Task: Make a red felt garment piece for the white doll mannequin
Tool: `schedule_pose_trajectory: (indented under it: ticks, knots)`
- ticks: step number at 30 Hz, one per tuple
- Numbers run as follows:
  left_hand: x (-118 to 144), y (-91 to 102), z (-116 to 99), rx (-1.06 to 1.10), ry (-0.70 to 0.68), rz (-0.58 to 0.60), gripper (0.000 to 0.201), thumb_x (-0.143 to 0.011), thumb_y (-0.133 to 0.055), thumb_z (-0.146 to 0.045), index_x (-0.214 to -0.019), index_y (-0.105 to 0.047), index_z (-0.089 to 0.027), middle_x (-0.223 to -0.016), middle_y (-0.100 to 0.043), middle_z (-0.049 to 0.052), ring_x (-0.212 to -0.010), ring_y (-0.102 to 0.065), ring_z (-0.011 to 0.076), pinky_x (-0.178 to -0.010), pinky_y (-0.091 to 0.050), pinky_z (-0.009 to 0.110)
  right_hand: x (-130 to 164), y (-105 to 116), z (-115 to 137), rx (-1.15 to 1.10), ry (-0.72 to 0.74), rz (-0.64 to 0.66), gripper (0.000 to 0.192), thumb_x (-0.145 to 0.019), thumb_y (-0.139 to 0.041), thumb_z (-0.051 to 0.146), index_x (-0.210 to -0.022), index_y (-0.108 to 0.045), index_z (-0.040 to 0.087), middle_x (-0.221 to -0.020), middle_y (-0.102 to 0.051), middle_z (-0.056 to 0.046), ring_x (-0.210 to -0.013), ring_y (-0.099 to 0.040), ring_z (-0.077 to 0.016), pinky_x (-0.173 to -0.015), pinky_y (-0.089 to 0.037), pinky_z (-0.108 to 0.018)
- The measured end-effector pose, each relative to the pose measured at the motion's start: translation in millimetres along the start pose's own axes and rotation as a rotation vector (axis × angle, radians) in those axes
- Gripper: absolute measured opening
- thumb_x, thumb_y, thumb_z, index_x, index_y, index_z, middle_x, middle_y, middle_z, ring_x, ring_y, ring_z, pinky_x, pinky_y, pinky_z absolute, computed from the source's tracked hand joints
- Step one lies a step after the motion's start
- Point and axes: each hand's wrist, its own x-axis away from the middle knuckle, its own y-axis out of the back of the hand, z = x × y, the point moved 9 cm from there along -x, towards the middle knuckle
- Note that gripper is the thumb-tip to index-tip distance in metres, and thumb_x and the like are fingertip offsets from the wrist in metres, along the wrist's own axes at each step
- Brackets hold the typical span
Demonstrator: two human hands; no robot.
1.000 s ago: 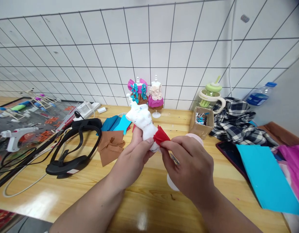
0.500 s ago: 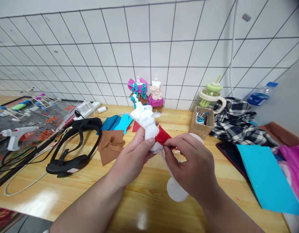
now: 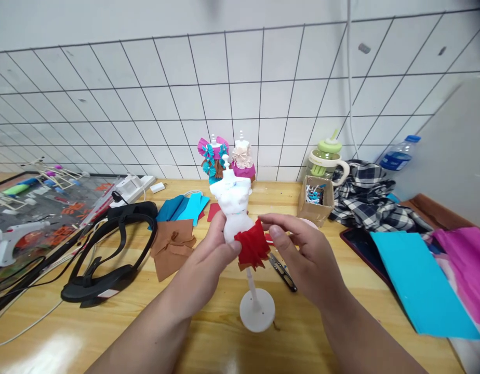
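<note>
White mannequin (image 3: 232,205) is stood upright on the table (image 3: 107,322), round base (image 3: 257,310) down, neck knob up; long axis vertical, chest turned toward the camera. Red pleated paper (image 3: 253,248) is pressed against its waist, just above the thin stand rod. Left hand (image 3: 209,259) is clamped on the lower torso from behind and the left, thumb on the paper's edge. Right hand (image 3: 302,254) is pinched on the paper's right side, fingertips together. For a clean wrap, judged from this: torso kept steady by the left hand, pleats kept even and drawn snug round the waist, base kept flat. Small snips (image 3: 282,271) lie just behind the right hand; brown paper (image 3: 172,246) and a black headband (image 3: 107,249) lie to the left.
</note>
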Motion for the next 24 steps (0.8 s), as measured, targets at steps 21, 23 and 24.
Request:
schedule_pose_trajectory:
  ticks: [21,23,24]
  knots:
    - [3,-6.5,-3,0.012,-0.045,0.130,0.054,-0.081,-0.058,-0.026,-0.132,-0.043,-0.026,-0.106,-0.060,0.006,-0.086,-0.060,0.0225,-0.065,-0.048,0.030,-2,-13,-23,-0.451,-0.271,0.076,0.009,-0.079,-0.066,0.024,-0.085,-0.069,0.019,-0.072,-0.068,-0.001,-0.063,-0.060,-0.0115,-0.055,-0.049,-0.023]
    - [1,-7.4,-3,0.018,-0.040,0.123,0.055,-0.082,-0.057,-0.028,-0.134,-0.040,-0.027,-0.104,-0.061,0.006,-0.082,-0.061,0.0220,-0.064,-0.047,0.030,-2,-15,-26,-0.493,-0.295,0.080,0.009,-0.078,-0.068,0.024,-0.086,-0.069,0.019,-0.073,-0.069,-0.001,-0.064,-0.061,-0.0114,-0.056,-0.049,-0.023]
    - [0,-7.7,-4,0.026,-0.045,0.115,0.055,-0.083,-0.057,-0.029,-0.135,-0.039,-0.027,-0.103,-0.061,0.006,-0.081,-0.061,0.0221,-0.064,-0.047,0.031,-2,-16,-28,-0.520,-0.308,0.087,0.009,-0.078,-0.069,0.024,-0.085,-0.069,0.019,-0.073,-0.068,0.000,-0.063,-0.060,-0.0109,-0.056,-0.049,-0.023]
